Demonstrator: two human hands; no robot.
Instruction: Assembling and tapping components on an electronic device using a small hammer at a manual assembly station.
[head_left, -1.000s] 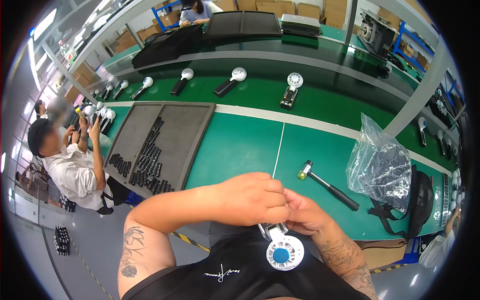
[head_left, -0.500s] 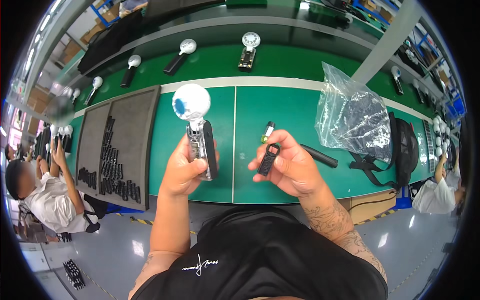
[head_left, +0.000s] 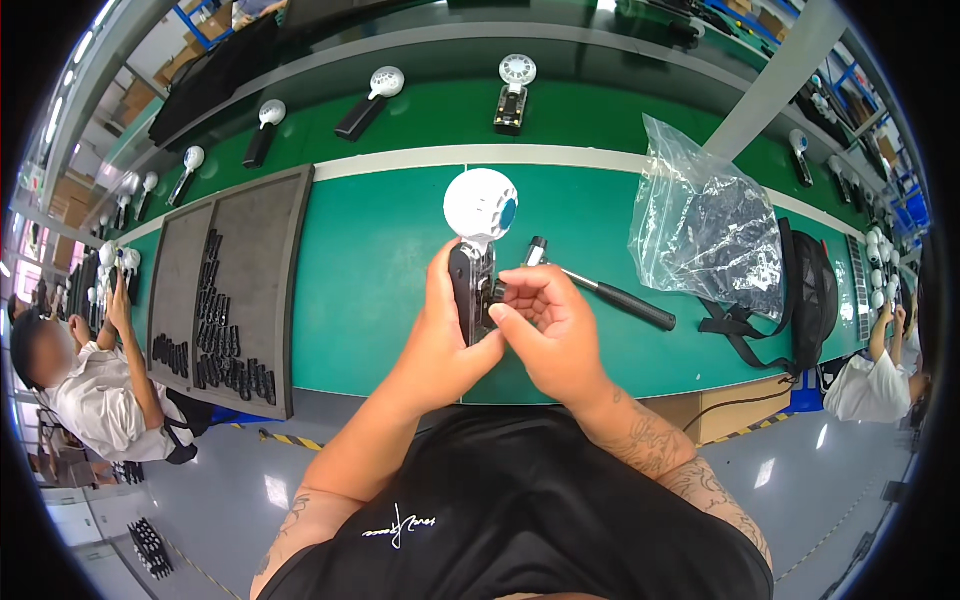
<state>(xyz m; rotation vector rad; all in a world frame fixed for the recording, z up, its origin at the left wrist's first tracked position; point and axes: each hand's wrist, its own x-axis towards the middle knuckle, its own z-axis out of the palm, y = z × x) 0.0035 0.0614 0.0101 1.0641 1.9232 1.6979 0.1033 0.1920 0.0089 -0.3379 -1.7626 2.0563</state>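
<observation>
My left hand (head_left: pixel 440 335) is wrapped round the handle of a handheld fan (head_left: pixel 480 205) with a white round head and a black handle, held upright over the green table. The handle's right side is uncovered and shows its inner parts. My right hand (head_left: pixel 555 325) is closed at that side, its thumb and fingers pinching a small black plastic piece (head_left: pixel 497 291) against the handle. The fingers hide much of the piece. Just beyond the right hand lie a small dark cylinder (head_left: pixel 537 250) with a pale band and a tool with a black grip (head_left: pixel 635 305) and metal shaft.
A grey foam tray (head_left: pixel 255 240) with several small black parts is on the left. At the right are a clear plastic bag (head_left: pixel 700 225) of dark pieces and a black backpack (head_left: pixel 808 295). More fans (head_left: pixel 510 105) lie along the green strip behind. Other people sit at both sides.
My left hand has brought the fan to the right and turned it, so its blue spot faces right. My right hand has moved left, bringing the black plastic piece to the handle.
</observation>
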